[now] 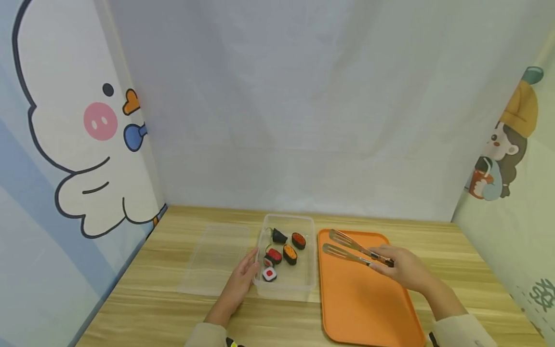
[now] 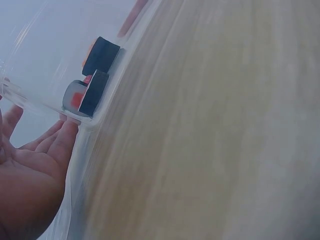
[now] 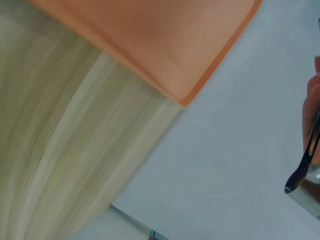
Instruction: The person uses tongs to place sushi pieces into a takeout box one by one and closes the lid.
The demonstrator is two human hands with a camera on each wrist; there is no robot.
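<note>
My left hand grips the near left wall of a clear plastic container, thumb at the rim and fingers along the outside; in the left wrist view its fingertips meet the wall. Inside lie toy sushi pieces: a black hand roll, gunkan rolls with red and orange tops, another red-topped one, and a white roll with a red centre. My right hand holds metal tongs by their black handles, the slotted ends apart over an orange tray.
A flat clear lid lies on the wooden table left of the container. The orange tray stands close to the container's right side. A pale backdrop rises behind the table, with printed panels at both sides.
</note>
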